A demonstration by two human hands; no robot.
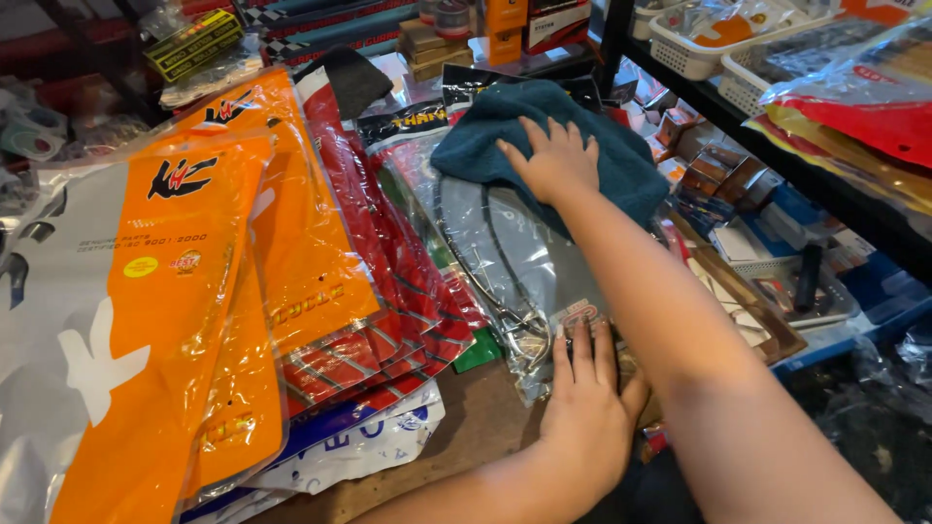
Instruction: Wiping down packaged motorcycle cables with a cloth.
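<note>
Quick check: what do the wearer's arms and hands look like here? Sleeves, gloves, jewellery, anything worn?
Both forearms are bare up to the edge of the picture, with no sleeve showing. The left hand and right hand wear no gloves. No watch, bracelet or band shows on either wrist, and no ring shows on the visible fingers. No markings or tape show on either arm.

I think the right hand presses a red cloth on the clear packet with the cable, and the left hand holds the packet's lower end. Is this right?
Not quite. The head view shows the cloth is dark teal, not red. The right hand does press it onto the clear packet, and the left hand holds the packet's lower end.
</note>
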